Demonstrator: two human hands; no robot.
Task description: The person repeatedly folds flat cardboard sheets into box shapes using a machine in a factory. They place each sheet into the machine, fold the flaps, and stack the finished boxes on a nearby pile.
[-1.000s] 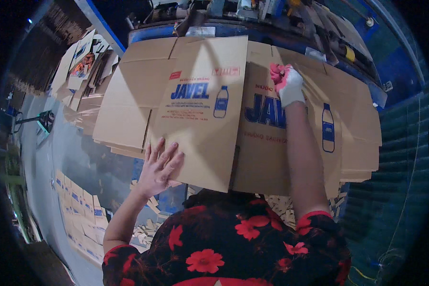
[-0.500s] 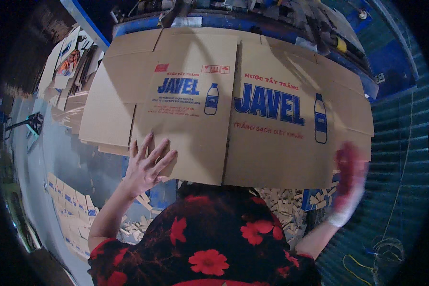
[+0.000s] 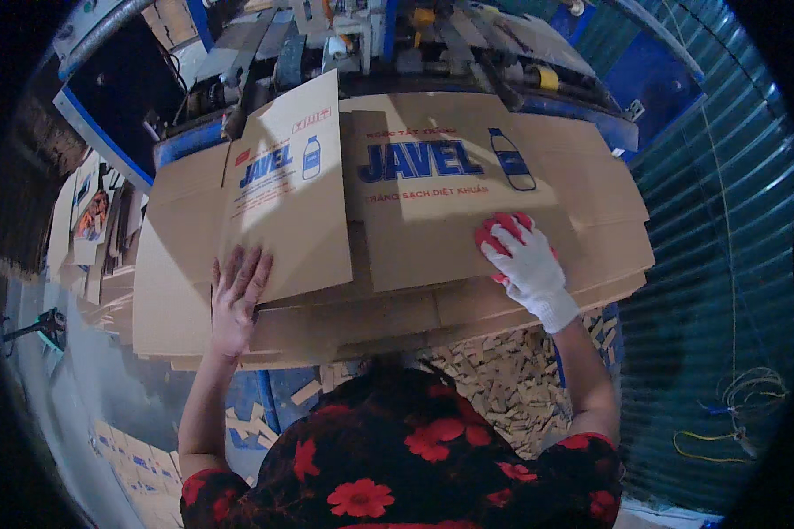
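A flat printed cardboard box blank lies on a stack of brown cardboard blanks before me. Its left panel is tilted up along its far right edge, apart from the right panel. My left hand, bare, rests on the near left part of that panel with fingers stretched out. On the near right part of the other panel lies my right hand, in a white glove with red fingers. Its fingers are apart and slightly bent, pressing on the board. Both panels carry blue and red print and a bottle drawing.
Beyond the blank stands a blue machine with rollers and belts. Cardboard scraps cover the floor below. More cardboard leans at the left. At the right is a green corrugated wall with loose wires.
The blank has moved away from me, toward the machine, and its left panel has tilted up. My right hand has come from beyond the right edge onto the right panel. My view has shifted.
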